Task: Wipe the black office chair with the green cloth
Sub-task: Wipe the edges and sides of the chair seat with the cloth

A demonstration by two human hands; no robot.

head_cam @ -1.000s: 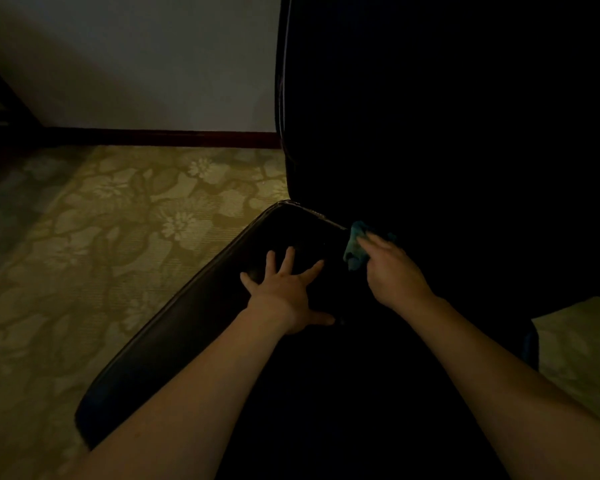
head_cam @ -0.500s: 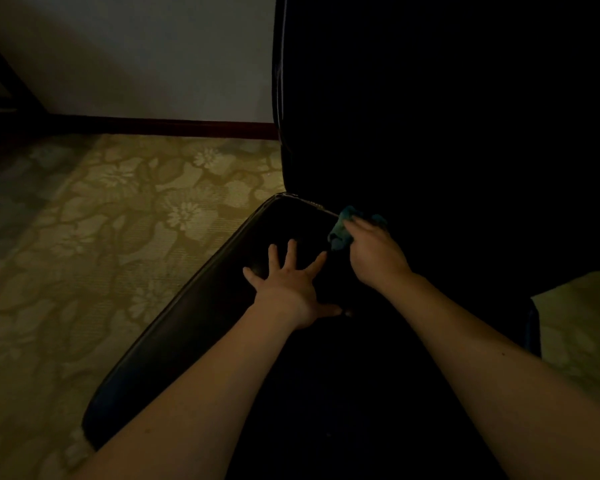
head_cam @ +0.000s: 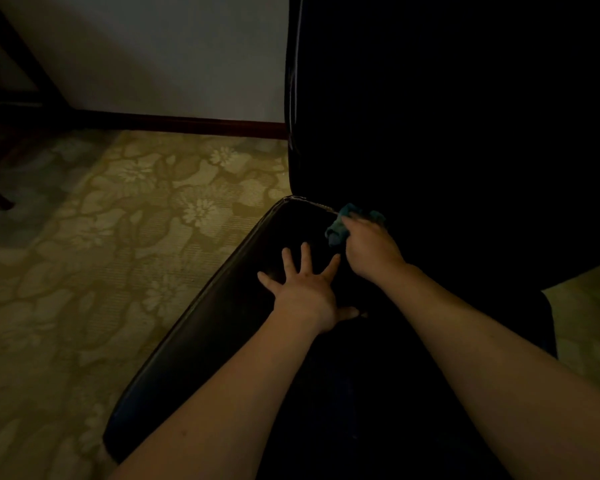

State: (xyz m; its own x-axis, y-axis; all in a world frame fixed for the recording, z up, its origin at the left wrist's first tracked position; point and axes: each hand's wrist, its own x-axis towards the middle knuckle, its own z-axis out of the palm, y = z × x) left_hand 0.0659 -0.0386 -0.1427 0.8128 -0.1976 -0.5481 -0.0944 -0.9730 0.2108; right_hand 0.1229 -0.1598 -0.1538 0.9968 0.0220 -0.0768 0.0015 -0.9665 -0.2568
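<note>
**Head view.** The black office chair (head_cam: pixel 465 202) is seen from above. Its seat (head_cam: pixel 201 358) runs from near to far, and its backrest (head_cam: pixel 430 81) rises at the far right. The left hand (head_cam: pixel 305 289) is laid flat on the seat with fingers straight and spread, grasping nothing. The right hand (head_cam: pixel 371 251) is closed around the bunched green cloth (head_cam: pixel 340 226). The cloth is pressed at the far left corner of the seat, where seat meets backrest, and only part of it shows beyond the fingers. A patterned carpet (head_cam: pixel 84 254) lies to the left.

**Risks, as judged.**
- **Streaks or missed strips:** little of the cloth's face is likely brought to the surface, because the cloth is held as a small wad.
- **Skipped corner seam:** this may happen if the stroke is kept on the flat of the seat.
- **Unchecked coverage:** dust on black upholstery is hard to make out in the dim light.
- **Chair movement:** the chair may swivel or roll under wiping pressure should the bracing palm be lifted.
</note>
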